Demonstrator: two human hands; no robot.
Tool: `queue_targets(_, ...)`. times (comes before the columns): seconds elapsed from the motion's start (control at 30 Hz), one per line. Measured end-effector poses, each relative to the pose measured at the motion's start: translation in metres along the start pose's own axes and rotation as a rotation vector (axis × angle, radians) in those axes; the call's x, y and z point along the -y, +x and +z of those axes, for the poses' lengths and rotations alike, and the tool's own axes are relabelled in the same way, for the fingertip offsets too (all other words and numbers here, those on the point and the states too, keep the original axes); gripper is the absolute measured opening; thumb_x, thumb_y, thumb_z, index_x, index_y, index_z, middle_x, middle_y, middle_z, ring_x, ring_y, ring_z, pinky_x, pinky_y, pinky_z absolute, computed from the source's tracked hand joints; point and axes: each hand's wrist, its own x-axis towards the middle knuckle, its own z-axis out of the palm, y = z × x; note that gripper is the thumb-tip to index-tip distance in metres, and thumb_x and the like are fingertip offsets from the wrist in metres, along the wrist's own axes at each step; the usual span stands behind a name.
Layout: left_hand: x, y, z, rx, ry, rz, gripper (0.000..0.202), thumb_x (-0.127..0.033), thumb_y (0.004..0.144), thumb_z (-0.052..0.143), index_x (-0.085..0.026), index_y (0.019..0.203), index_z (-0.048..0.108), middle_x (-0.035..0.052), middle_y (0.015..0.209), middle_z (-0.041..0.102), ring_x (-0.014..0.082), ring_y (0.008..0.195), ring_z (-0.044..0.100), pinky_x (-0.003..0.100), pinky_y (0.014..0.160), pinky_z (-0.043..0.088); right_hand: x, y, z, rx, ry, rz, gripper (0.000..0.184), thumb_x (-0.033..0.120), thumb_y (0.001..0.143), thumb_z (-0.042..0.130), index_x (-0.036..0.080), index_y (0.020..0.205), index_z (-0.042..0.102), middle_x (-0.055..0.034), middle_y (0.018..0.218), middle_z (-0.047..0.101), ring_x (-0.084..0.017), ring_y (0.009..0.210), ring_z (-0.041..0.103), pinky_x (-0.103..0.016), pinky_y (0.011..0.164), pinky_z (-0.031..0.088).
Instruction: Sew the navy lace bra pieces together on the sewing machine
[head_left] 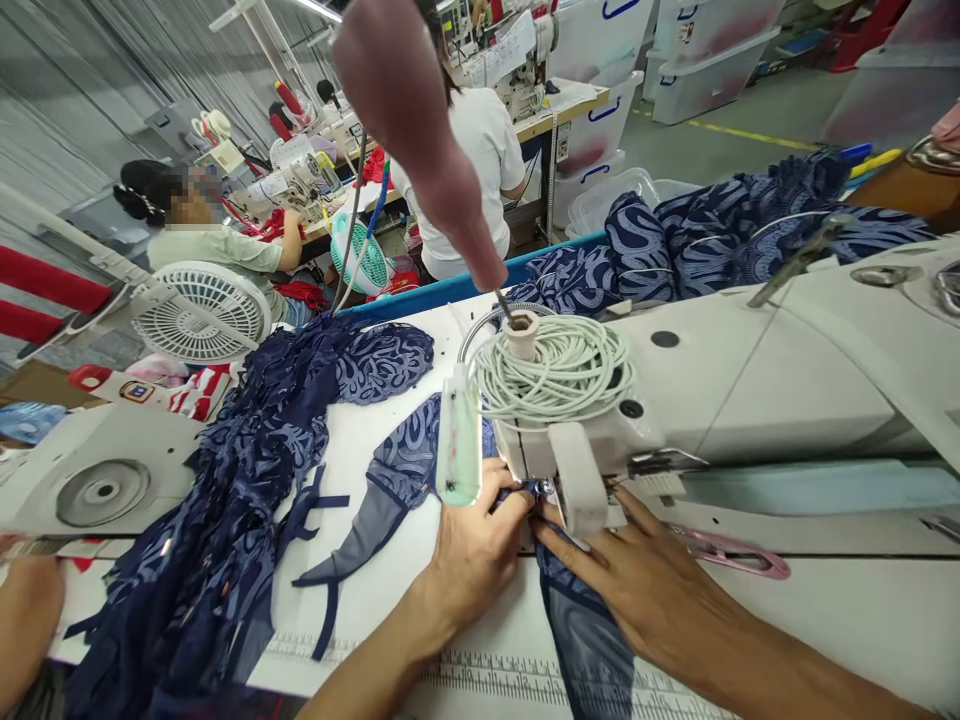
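The fingertips of my left hand (472, 550) are pinched on the edge of navy lace fabric close to the needle area of a white sewing machine (735, 370). Stretched over the same spot, my right hand (637, 575) lies with its fingers apart, pressing on the cloth beside the presser foot. A sheer navy fabric panel (589, 630) hangs from there toward the front edge. To the left of my left hand, a navy lace and mesh piece (397, 490) with narrow straps lies on the white table. The machine's head partly hides the needle and some fingertips.
A long heap of navy lace pieces (255, 480) covers the left side. Bundled navy lace (675, 240) lies behind the machine. Pale green cord (555, 365) is coiled on the machine head, below a hanging dark pink cone. Pink snips (739, 553) rest at right. Co-workers sit beyond.
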Motion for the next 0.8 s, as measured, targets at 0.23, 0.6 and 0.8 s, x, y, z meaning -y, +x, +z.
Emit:
queue_targets(0.23,0.001,-0.010,0.004,0.088,-0.029,0.039,0.035,0.002,0.082,0.046,-0.017,0.107,0.063,0.0061,0.090,0.065,0.0216,0.089,0.062,0.035,0.078,0.049,0.000,-0.006,0.004,-0.001,0.028,-0.020,0.057,0.015,0.068,0.057,0.024,0.125,0.063,-0.0035,0.118,0.068,-0.022,0.093,0.058,-0.050,0.117,0.014)
queue_targets(0.6,0.007,0.001,0.002,0.080,0.004,0.046,0.033,0.001,0.081,0.051,-0.019,0.105,0.061,0.0041,0.092,0.066,0.0211,0.084,0.059,0.031,0.067,0.049,-0.002,-0.002,-0.002,-0.044,0.140,0.037,0.054,0.003,0.078,0.049,0.024,0.126,0.062,-0.0015,0.112,0.069,-0.019,0.104,0.057,-0.041,0.116,0.015)
queue_targets(0.8,0.000,-0.002,0.002,0.089,0.029,0.023,0.028,0.002,0.081,0.049,-0.018,0.095,0.063,0.0044,0.091,0.066,0.0211,0.082,0.060,0.032,0.067,0.048,-0.003,-0.006,-0.005,-0.061,0.223,0.047,0.050,0.008,0.082,0.050,0.025,0.127,0.063,0.0002,0.108,0.070,-0.019,0.096,0.058,-0.042,0.117,0.015)
